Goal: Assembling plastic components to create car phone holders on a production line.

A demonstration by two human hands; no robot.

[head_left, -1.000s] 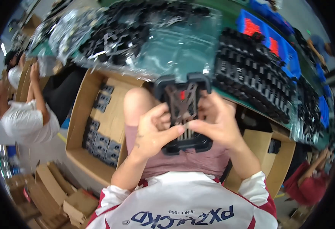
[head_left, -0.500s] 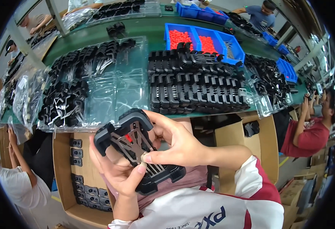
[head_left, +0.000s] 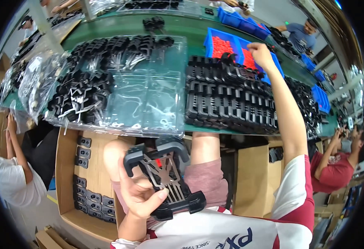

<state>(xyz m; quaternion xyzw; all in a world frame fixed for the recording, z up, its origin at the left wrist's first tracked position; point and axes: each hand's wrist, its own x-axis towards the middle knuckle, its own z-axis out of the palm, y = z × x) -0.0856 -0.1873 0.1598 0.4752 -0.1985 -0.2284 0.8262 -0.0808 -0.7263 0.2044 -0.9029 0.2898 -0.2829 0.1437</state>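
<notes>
My left hand (head_left: 139,194) grips a black phone holder (head_left: 168,182) over my lap, with its thumb on the metal centre plate. The holder has chunky corner claws, grey slotted metal in the middle and a small red piece near the top. Out over the bench, my right hand (head_left: 261,56) is at a blue divided bin (head_left: 209,45), its fingers curled above the compartment of small red parts (head_left: 249,60). Whatever those fingers may hold is too small to make out. Stacked black phone holders (head_left: 232,97) lie just in front of that bin.
Clear plastic trays (head_left: 146,101) on the green bench hold black parts with metal rods (head_left: 76,99). A cardboard box (head_left: 68,213) with black pieces stands at lower left, another box (head_left: 250,178) at right. People (head_left: 335,166) work on both sides.
My right hand has left the phone holder and reached forward to the blue bin. The holder stays in my left hand, now slightly lower and further right in view. The view has shifted.
</notes>
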